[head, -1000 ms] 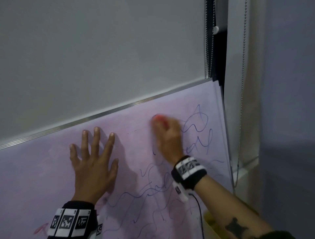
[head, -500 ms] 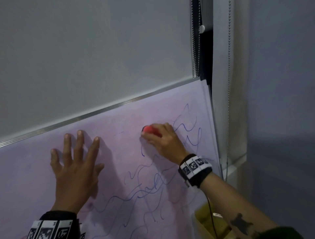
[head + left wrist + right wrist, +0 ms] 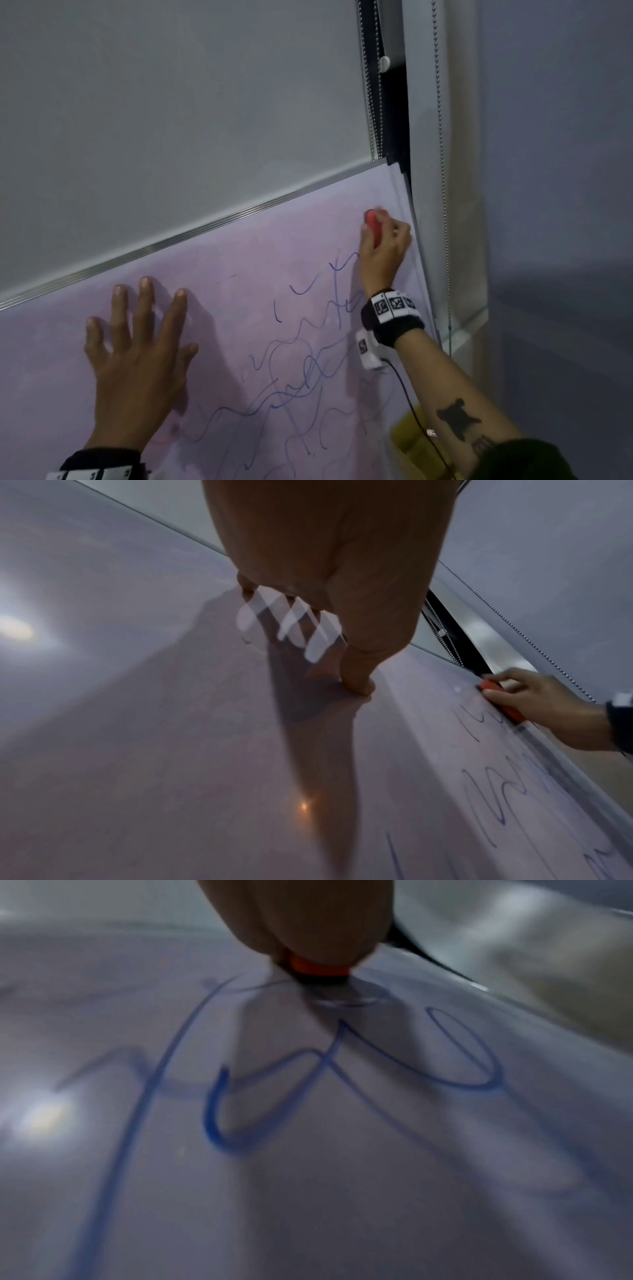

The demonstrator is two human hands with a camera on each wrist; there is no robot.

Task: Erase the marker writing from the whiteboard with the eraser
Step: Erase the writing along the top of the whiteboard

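Observation:
The whiteboard (image 3: 239, 274) leans tilted, its surface pinkish with blue marker scribbles (image 3: 301, 377) over its right and lower part. My right hand (image 3: 383, 246) grips a red eraser (image 3: 371, 224) and presses it on the board near the top right corner. The left wrist view has the eraser (image 3: 500, 700) in that hand (image 3: 544, 704), beside blue writing (image 3: 486, 799). In the blurred right wrist view the eraser (image 3: 315, 966) sits under my fingers, above blue loops (image 3: 240, 1096). My left hand (image 3: 137, 346) lies flat on the board, fingers spread; its fingertips (image 3: 356, 685) touch the surface.
A grey roller blind (image 3: 171, 120) hangs behind the board, with its metal bottom rail (image 3: 205, 228) along the board's top edge. Bead chains (image 3: 442, 171) hang by the window frame at the right. A yellow object (image 3: 411, 435) sits below the right forearm.
My right hand has swept the eraser from the board's upper middle to the top right corner, wiping away the upper scribbles there. The left hand stays flat on the board.

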